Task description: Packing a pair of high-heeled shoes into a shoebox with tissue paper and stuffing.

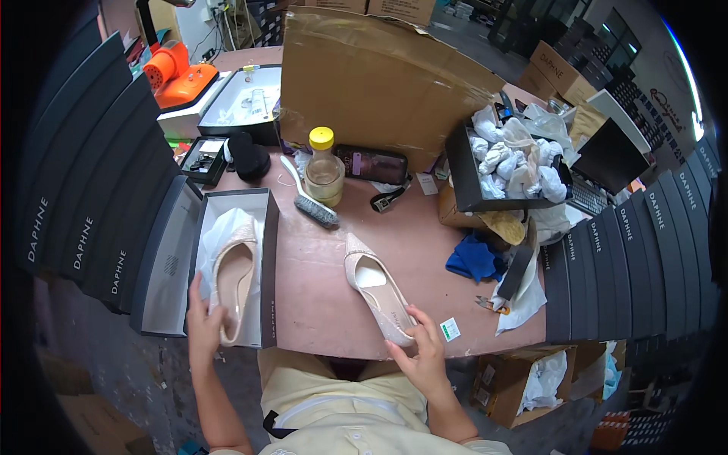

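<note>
A pale pink pointed flat shoe [230, 288] lies toe away from me on white tissue paper [224, 227] in an open dark shoebox [274, 250]. My left hand [205, 324] is closed at its heel end, the thumb over the shoe's rim and the fingers along the box's left wall. The matching flat shoe [394, 309] rests on the pink tabletop [311, 303], toe pointing away and slightly left. Its heel is pinched between the thumb and fingers of my right hand [422, 353]. A white patch shows inside this shoe.
Box lid [168, 265] stands beside the shoebox. Brush [315, 208], yellow-capped jar [324, 178] and dark phone-like case [371, 164] lie beyond. Right are a bin of crumpled paper [523, 163], blue cloth [474, 258], orange-handled snips [493, 305] and a tag [450, 329]. Shoebox stacks [98, 174] flank the table.
</note>
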### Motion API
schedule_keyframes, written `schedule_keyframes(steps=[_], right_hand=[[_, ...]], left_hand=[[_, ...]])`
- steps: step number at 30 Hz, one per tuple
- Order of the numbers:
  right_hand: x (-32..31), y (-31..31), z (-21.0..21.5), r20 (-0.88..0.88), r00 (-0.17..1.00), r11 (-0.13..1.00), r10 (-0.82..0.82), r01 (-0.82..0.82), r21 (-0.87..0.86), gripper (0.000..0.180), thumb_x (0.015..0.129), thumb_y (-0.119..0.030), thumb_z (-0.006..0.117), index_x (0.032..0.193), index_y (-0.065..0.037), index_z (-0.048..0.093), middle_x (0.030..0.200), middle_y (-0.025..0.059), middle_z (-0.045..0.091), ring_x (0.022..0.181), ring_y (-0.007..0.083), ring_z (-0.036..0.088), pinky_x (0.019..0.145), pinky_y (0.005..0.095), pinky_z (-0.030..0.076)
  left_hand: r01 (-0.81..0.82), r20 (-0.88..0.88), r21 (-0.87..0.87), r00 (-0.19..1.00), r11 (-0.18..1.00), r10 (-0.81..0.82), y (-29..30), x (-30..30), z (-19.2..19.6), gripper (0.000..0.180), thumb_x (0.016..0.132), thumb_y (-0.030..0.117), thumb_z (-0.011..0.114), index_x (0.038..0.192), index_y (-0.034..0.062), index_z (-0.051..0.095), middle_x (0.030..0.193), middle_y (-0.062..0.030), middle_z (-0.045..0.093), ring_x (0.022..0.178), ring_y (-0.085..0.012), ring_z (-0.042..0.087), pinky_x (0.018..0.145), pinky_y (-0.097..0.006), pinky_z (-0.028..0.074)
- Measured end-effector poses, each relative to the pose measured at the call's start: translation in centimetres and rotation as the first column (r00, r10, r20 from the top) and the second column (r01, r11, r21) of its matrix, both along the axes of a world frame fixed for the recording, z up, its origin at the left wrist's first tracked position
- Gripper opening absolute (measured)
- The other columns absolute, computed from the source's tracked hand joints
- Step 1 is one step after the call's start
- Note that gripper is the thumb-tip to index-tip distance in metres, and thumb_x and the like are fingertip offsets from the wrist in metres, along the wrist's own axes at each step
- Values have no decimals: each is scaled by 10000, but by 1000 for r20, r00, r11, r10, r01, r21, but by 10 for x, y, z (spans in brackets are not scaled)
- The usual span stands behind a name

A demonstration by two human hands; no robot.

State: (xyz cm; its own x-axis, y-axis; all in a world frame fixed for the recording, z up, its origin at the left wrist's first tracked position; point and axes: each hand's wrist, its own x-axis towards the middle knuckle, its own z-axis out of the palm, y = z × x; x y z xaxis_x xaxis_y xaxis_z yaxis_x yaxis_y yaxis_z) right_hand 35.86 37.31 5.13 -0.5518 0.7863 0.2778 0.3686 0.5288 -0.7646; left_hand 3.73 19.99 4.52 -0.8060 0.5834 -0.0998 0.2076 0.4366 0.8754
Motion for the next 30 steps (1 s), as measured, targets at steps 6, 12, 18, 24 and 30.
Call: schedule_keyframes(steps=[6,12,18,24,30], right_hand=[[20,-6,21,1,1000,993,7,-7,116,264,703,-101,772,756,-11,529,1175,175,543,1169,386,518,873,408,485],[-1,-15,17,19,998,984,-58,54,172,285,680,-139,788,752,-26,536,1143,148,554,1115,371,538,857,420,480],[1,-17,-2,72,996,987,-44,32,158,310,676,-162,796,829,-21,566,1156,161,552,1121,383,527,896,435,448],[42,11,7,4,987,982,-161,161,-96,377,782,-246,712,1069,-43,576,1200,153,535,1112,350,530,918,408,444],[139,63,-19,108,738,739,-666,633,232,206,815,-144,644,966,-13,592,1048,168,597,1027,344,561,885,406,436]], left_hand=[[-159,322,625,944,764,-67,19,73,105,910,627,246,578,1441,29,233,1334,-216,401,1123,-257,534,819,-311,522],[-190,669,650,602,736,-436,66,133,55,786,718,258,546,1423,65,257,1348,-148,364,1132,-246,511,921,-333,466],[14,662,434,673,901,-330,93,161,-26,557,907,229,429,1414,59,272,1419,-124,292,1332,-236,266,1087,-331,215],[313,445,262,801,913,-402,60,147,-28,618,899,202,461,1435,-9,240,1387,-170,361,1244,-287,397,1042,-374,306],[375,-640,-113,681,920,-356,46,52,15,525,766,36,585,1273,-30,466,1297,-222,458,1221,-376,426,1037,-432,311]])
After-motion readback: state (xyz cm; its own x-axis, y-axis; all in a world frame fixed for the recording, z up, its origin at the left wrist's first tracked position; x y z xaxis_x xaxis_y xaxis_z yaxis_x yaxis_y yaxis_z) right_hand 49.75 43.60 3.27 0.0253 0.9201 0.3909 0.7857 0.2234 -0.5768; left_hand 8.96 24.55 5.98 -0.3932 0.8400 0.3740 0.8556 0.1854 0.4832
